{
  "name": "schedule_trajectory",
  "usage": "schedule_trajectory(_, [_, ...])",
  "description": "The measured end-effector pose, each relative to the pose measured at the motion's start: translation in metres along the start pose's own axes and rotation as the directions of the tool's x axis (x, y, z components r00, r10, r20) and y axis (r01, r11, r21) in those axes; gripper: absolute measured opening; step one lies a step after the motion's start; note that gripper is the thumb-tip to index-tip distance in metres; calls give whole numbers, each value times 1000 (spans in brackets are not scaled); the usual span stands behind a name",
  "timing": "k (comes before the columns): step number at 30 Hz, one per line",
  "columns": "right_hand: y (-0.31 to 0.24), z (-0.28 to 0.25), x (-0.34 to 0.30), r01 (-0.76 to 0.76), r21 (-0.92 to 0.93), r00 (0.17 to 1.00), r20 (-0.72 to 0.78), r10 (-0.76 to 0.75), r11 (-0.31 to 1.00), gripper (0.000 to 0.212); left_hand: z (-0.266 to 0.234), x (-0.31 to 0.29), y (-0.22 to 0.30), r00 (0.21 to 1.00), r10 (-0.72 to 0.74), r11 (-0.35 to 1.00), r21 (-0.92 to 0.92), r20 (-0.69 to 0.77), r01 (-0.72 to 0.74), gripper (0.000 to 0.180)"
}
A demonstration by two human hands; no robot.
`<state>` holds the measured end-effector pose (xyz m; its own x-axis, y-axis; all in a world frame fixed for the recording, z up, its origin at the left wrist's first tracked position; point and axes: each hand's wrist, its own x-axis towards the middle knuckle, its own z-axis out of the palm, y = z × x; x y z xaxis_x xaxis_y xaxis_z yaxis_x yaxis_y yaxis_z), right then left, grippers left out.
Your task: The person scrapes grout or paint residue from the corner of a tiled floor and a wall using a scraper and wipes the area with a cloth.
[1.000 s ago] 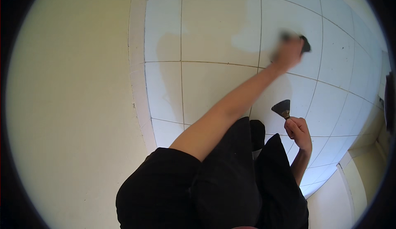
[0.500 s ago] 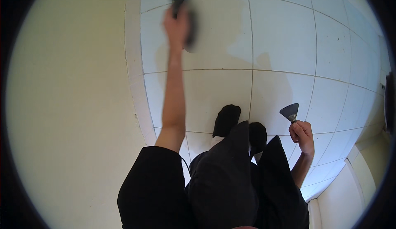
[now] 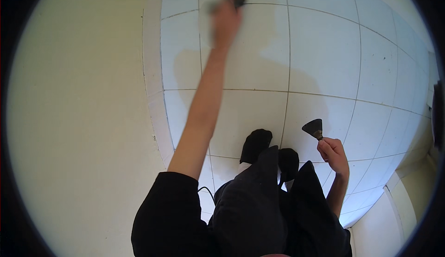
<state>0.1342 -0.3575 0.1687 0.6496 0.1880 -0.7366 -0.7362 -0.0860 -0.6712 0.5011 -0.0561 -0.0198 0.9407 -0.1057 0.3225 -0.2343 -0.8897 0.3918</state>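
Observation:
My left arm reaches far forward, beside the wall and over the tiles. My left hand (image 3: 226,23), smeared by motion, grips a dark object (image 3: 237,0); it shows as a black end beyond the fingers and a grey blur on their left, and its kind cannot be made out. Near my right knee, my right hand (image 3: 334,155) is closed round the handle of a scraper (image 3: 313,128). The scraper's dark flared blade points up and left, away from the fist, above the floor. Its handle is mostly hidden by my fingers.
Pale tiles with dark joints make up the floor (image 3: 250,113). A cream wall (image 3: 83,118) with a pale skirting strip (image 3: 156,95) runs along the left. My bent knees (image 3: 259,201) and black-covered feet (image 3: 256,145) are below. A dark thing (image 3: 437,113) stands at the right rim.
My left hand has swung to the right with the dark object, whose long side no longer shows on its right. My right hand and the scraper have shifted slightly left and down in the picture.

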Motion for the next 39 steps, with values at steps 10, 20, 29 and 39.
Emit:
schedule_trajectory(10, [9,4,-23,-26,33,994,-109,29,999,37,81,-59,277,842,361,848,-517,402,-117,36])
schedule_trajectory(20, [-2,33,-38,342,196,927,-232,-295,919,50,17,-189,220,740,388,242,-835,550,494,40])
schedule_trajectory(29, [-65,44,-25,468,53,823,-390,-413,882,43,-77,-115,52,815,-454,84,-893,360,442,31])
schedule_trajectory(39, [-121,39,102,245,-157,953,-140,-267,957,27,-163,-118,-39,707,-707,146,-975,14,166,31])
